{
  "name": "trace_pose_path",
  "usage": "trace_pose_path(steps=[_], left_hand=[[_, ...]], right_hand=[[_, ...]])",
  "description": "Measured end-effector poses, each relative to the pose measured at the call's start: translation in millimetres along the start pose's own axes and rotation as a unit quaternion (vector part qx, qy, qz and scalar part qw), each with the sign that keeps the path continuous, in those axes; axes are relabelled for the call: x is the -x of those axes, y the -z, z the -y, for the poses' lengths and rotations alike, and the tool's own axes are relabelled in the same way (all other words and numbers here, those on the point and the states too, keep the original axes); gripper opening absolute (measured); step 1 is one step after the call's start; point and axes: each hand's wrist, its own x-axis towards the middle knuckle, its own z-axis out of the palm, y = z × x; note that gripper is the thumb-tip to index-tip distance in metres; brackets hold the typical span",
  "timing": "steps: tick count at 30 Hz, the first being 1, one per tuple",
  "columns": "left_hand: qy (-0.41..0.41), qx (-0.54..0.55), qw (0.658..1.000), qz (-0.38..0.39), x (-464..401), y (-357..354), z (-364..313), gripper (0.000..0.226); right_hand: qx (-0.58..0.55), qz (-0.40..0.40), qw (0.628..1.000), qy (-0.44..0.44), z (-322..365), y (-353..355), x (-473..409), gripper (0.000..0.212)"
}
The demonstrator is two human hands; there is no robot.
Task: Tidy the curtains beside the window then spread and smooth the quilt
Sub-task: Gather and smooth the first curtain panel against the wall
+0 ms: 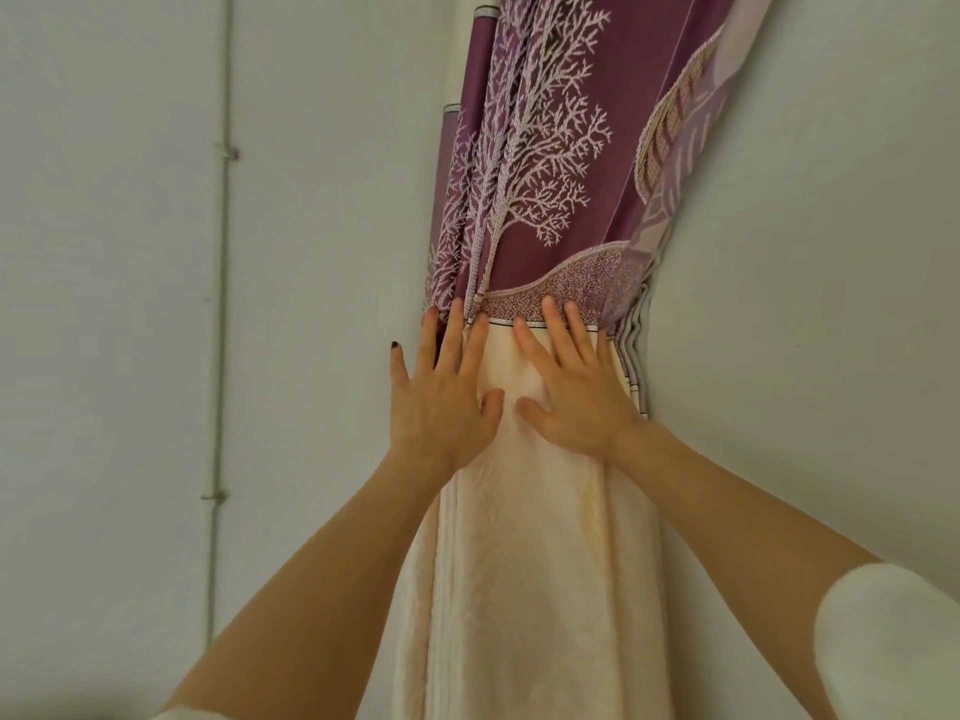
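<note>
Stage: curtain tidying, quilt not in sight, untouched as far as I see | curtain [540, 537] gathered in the wall corner | left hand [441, 392] and right hand [574, 392] spread flat, pressing its cream lower panel just below the purple part

Curtain [524, 537] top and hem beyond the frame edges; both elbows likewise.

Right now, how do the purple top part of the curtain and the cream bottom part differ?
The purple part carries white branching tree patterns; the cream part looks plain. The purple part hangs above the hands, the cream part below. Both are gathered into folds in the wall corner, and the left hand and right hand press flat where they meet.
</note>
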Motion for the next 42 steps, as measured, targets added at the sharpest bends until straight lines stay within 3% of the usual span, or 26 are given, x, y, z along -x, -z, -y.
trace_pose_path(steps=[5,11,15,20,24,26,29,31,35,39,42], left_hand=[[0.005,-0.045,0.999,0.016,-17,-29,13,0.073],[-0.011,-0.081,0.996,-0.022,-20,-39,18,0.073],[-0.009,-0.078,0.997,0.015,-19,-28,18,0.072],[0.020,-0.032,0.996,0.076,-5,-14,11,0.074],[0.037,0.006,0.994,0.102,5,-2,5,0.073],[0.038,0.010,0.993,0.111,4,6,0,0.072],[0.030,0.003,0.992,0.121,1,22,-5,0.065],[0.020,-0.011,0.993,0.116,0,34,-7,0.059],[0.026,0.017,0.997,0.069,-3,54,-13,0.050],[0.053,0.128,0.989,-0.056,0,68,-28,0.045],[0.026,0.102,0.974,-0.200,-8,76,-33,0.046]], right_hand=[[-0.008,0.023,1.000,0.002,-7,-29,-29,0.086],[-0.039,0.007,0.999,0.017,-14,-41,-39,0.086],[-0.134,0.011,0.991,-0.007,-7,-20,-37,0.069],[-0.056,-0.163,0.985,-0.029,3,17,-10,0.050],[-0.068,-0.377,0.924,0.004,24,59,-3,0.042],[-0.010,-0.408,0.913,-0.001,30,85,-10,0.047],[0.045,-0.335,0.938,-0.077,26,104,-16,0.059],[0.018,-0.278,0.952,-0.126,19,101,-14,0.065],[-0.091,-0.222,0.962,-0.133,8,86,-10,0.077],[-0.145,-0.182,0.963,-0.134,0,83,-18,0.081],[-0.170,-0.165,0.966,-0.103,-2,82,-25,0.083]])
